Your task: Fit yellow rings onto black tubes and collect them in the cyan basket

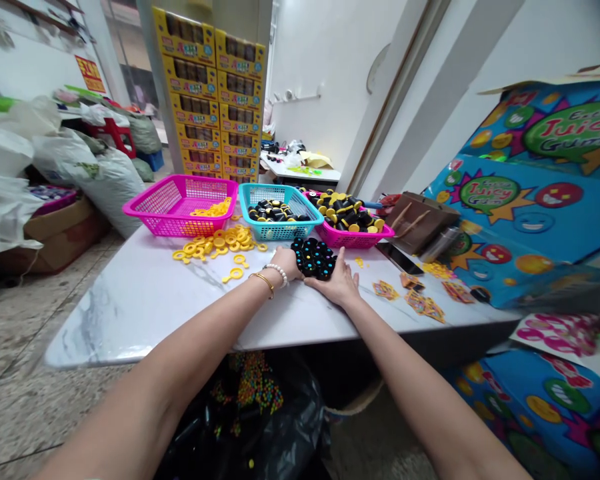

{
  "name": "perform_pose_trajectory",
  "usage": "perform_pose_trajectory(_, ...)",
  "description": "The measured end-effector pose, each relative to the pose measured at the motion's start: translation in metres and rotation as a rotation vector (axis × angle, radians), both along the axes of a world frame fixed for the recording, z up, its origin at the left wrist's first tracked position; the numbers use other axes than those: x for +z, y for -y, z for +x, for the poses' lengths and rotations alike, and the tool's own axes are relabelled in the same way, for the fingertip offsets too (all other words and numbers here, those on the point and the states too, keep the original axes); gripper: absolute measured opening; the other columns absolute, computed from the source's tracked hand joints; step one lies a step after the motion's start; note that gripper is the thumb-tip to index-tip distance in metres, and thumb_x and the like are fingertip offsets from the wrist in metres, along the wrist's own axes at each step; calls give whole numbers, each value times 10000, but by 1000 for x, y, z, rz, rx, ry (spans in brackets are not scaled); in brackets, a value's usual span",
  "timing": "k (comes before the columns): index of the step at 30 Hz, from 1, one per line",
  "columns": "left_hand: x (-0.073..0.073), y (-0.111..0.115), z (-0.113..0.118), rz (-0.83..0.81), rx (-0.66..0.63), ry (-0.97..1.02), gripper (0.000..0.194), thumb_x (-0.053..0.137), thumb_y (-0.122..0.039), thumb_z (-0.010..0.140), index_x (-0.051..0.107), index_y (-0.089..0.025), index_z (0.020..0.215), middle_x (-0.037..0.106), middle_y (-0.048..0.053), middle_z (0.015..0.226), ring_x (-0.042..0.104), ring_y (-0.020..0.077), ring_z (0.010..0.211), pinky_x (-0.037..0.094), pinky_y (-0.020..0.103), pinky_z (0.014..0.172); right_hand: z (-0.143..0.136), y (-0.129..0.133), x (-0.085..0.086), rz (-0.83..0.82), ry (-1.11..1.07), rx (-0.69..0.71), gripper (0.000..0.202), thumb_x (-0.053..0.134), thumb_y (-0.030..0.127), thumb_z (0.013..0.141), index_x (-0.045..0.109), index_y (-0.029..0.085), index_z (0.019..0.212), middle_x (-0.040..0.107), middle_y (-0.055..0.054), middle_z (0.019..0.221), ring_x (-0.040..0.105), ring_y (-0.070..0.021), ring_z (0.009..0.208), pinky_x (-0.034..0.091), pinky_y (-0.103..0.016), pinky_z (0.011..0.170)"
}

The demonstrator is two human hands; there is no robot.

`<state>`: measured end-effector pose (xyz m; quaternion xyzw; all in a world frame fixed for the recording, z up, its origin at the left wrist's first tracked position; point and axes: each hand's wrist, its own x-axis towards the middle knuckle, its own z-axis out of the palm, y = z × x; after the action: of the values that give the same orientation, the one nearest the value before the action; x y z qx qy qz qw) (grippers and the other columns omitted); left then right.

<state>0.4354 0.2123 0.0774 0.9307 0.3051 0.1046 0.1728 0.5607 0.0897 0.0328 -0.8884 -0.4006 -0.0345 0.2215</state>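
Observation:
A cluster of upright black containers (pixel 314 259) with small coloured pieces showing in their tops stands on the white marbled table (pixel 180 310). My left hand (pixel 286 264), below a pearl bracelet and a gold bangle, is at the cluster's left side with its fingers curled; what they hold, if anything, is hidden. At the right side my right hand (pixel 341 281) rests against the containers, thumb and fingers spread around them. Yellow ring-shaped pieces (pixel 220 243) lie loose to the left. Behind the cluster is a blue basket (pixel 280 232) of black and yellow pieces.
A pink basket (pixel 160 223) holds yellow rings; another pink basket (pixel 355 239) holds black-and-yellow containers. Small printed packets (pixel 425 307) and a phone (pixel 399 258) lie to the right, near blue cartons (pixel 530 207). Below the table edge is a black bag (pixel 300 400) with coloured beads.

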Motion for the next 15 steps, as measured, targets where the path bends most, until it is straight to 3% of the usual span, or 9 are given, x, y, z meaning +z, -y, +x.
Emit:
perform_pose_trajectory(5,-1,-2,-2,-28,24,7,551,807,-435,570,622,-76,945,639,148,978,533,320,1056,464,325,853,2,-2,2,-5,-19,2,1407,638,775,514,-193,151,1462,285,-248,1474,236,-380,1372,130,-585,1070)
perform_pose_trajectory(8,0,5,-26,-118,43,10,628,783,-507,588,593,-98,1026,617,139,1030,574,285,984,489,321,814,2,12,5,-4,-51,58,1404,682,714,531,-175,111,1465,209,-258,1504,187,-376,1393,108,-571,1089)
perform_pose_trajectory(12,2,42,-108,-225,11,40,638,693,-537,707,533,-117,1160,559,127,1128,591,218,944,486,298,832,-22,57,2,186,-76,121,1190,632,620,679,-83,108,1481,174,-216,1526,228,-337,1390,225,-517,1080)
perform_pose_trajectory(14,-1,74,-162,-178,-131,202,662,644,-458,789,412,-150,1327,517,122,1209,573,200,1001,461,301,907,-50,87,-6,315,-60,132,932,512,544,820,7,133,1487,337,-179,1464,336,-302,1347,298,-494,1052)
perform_pose_trajectory(15,-6,92,-188,-155,-136,231,645,605,-445,828,373,-184,1370,511,110,1232,546,204,1062,441,310,949,-67,102,-12,368,-51,131,787,441,487,875,86,130,1480,387,-175,1427,378,-295,1321,318,-502,1039)
